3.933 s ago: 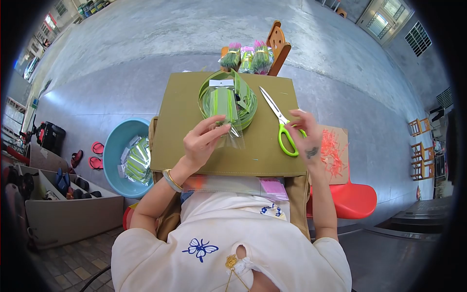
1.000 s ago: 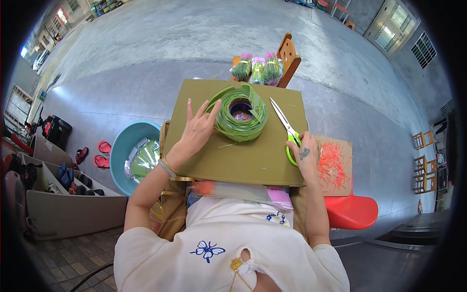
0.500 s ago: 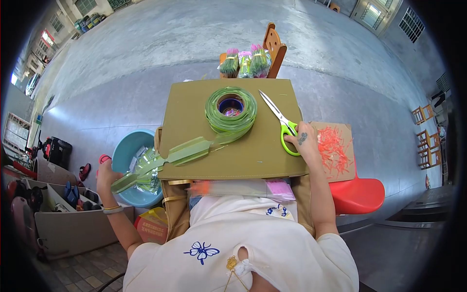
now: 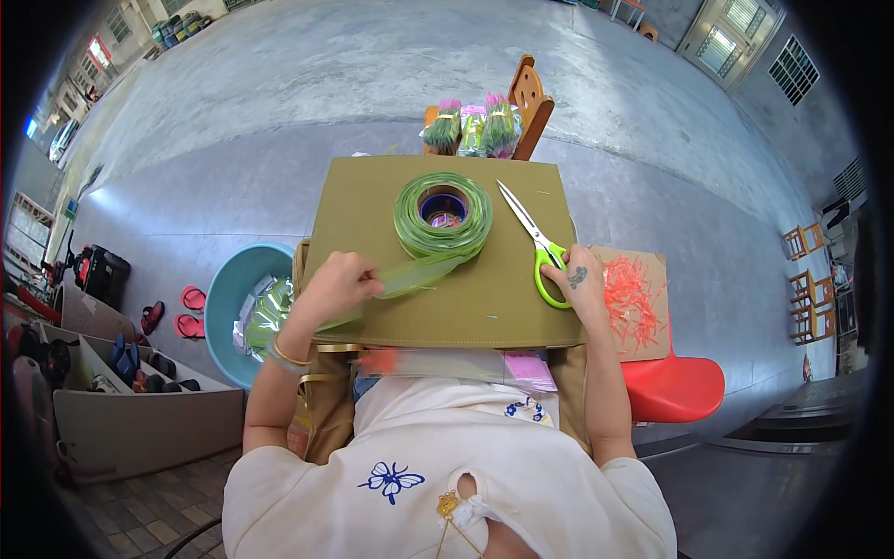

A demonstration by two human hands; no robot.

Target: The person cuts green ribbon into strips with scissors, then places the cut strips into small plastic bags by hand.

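Observation:
A roll of green ribbon (image 4: pixel 447 246) with a blue core lies on the olive-green tabletop (image 4: pixel 521 321). From its near side a loose strip of the ribbon (image 4: pixel 416 277) runs left to my left hand (image 4: pixel 337 285), which pinches it above the table's left part. Part of the strip hangs below that hand, near the table's front-left edge. On the right, my right hand (image 4: pixel 581 282) grips the green handles of a pair of scissors (image 4: pixel 535 233). The blades rest on the table, pointing away from me, beside the roll.
Left of the table stands a blue basin (image 4: pixel 220 321) with green, plastic-wrapped pieces inside. A cardboard sheet (image 4: pixel 652 343) with orange-red shreds (image 4: pixel 633 298) sits on a red chair (image 4: pixel 684 382) at right. Beyond the table, a wooden chair (image 4: pixel 529 102) bears pink-tipped green bundles (image 4: pixel 442 129).
My left hand has moved from over the basin rightward to the tabletop, now holding the ribbon closer to the roll. My right hand stays on the scissors.

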